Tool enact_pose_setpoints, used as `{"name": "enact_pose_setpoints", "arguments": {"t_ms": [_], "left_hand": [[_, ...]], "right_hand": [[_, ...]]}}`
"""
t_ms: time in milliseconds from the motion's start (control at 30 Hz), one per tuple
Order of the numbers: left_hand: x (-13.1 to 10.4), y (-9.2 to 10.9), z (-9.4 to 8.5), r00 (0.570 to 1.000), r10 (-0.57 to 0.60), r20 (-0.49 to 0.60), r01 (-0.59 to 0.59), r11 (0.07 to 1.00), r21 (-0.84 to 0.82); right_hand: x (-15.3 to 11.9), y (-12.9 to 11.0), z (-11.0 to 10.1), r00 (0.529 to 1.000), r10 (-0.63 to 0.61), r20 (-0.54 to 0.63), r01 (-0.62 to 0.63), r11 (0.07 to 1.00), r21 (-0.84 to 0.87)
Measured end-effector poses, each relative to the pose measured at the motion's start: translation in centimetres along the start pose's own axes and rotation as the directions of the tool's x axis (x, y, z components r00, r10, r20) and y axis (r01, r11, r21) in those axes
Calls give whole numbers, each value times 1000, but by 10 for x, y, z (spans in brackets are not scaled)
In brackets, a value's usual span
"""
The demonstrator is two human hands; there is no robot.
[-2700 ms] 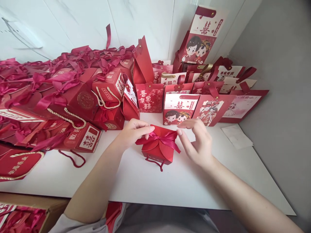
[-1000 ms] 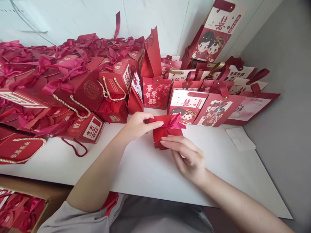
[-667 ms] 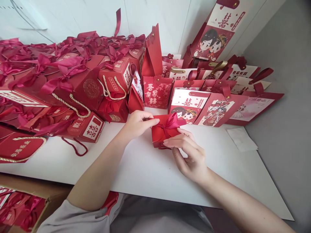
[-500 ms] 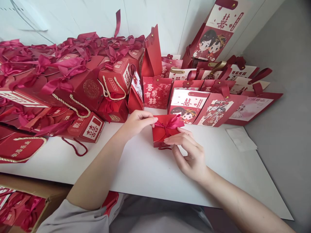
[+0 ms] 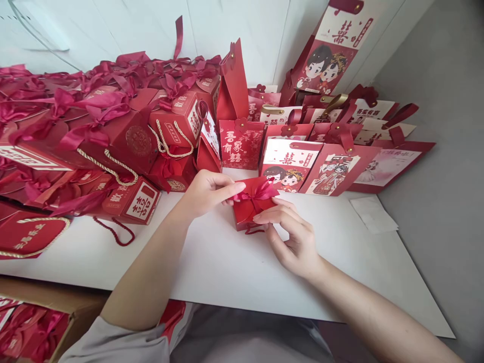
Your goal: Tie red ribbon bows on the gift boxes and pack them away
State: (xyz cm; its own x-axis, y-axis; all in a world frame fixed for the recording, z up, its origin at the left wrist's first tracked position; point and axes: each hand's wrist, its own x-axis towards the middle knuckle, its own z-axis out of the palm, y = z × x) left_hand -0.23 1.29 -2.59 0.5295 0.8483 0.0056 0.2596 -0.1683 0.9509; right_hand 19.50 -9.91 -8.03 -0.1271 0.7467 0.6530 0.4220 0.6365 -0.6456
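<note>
A small red gift box (image 5: 244, 213) sits on the white table (image 5: 223, 262), with a bright pink ribbon bow (image 5: 258, 194) across its top and a dark red cord at its near side. The thumb and fingers of my left hand (image 5: 214, 194) pinch the ribbon at the box's left. At its right, my right hand (image 5: 289, 234) has its fingers curved and apart, with fingertips touching the box's right side and near top edge. Nothing shows between that thumb and the fingers.
Stacked red boxes with ribbons (image 5: 113, 136) fill the left. Red and white gift bags (image 5: 291, 161) stand behind the small box. A folded white paper (image 5: 373, 214) lies at the right. An open cardboard box (image 5: 81, 312) of red boxes is at the lower left.
The whole view has shifted slightly. My left hand's thumb and fingers are a little further over the box's left edge. My right hand keeps nearly the same pose beside the box.
</note>
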Motion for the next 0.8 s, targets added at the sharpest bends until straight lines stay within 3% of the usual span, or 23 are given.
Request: {"name": "enact_pose_setpoints", "arguments": {"t_ms": [233,333,567,633,700,800], "left_hand": [[-3,-5,10,994,52,-96,-29,972,234],[-3,-3,16,988,97,-123,-53,946,319],[-3,1,15,996,83,-46,-72,980,188],[-3,1,14,997,55,-60,-44,984,175],[-3,0,14,997,23,-71,-10,986,169],[-3,-1,17,998,0,-56,9,986,168]], "right_hand": [[0,-1,1,1000,-9,7,9,1000,9],[-1,-1,2,997,-75,26,74,997,32],[3,-7,-2,970,-240,36,234,965,121],[7,-7,-10,985,-169,-22,170,982,82],[11,-1,-19,995,-15,-96,22,997,70],[16,17,-29,968,229,-105,-209,963,168]]}}
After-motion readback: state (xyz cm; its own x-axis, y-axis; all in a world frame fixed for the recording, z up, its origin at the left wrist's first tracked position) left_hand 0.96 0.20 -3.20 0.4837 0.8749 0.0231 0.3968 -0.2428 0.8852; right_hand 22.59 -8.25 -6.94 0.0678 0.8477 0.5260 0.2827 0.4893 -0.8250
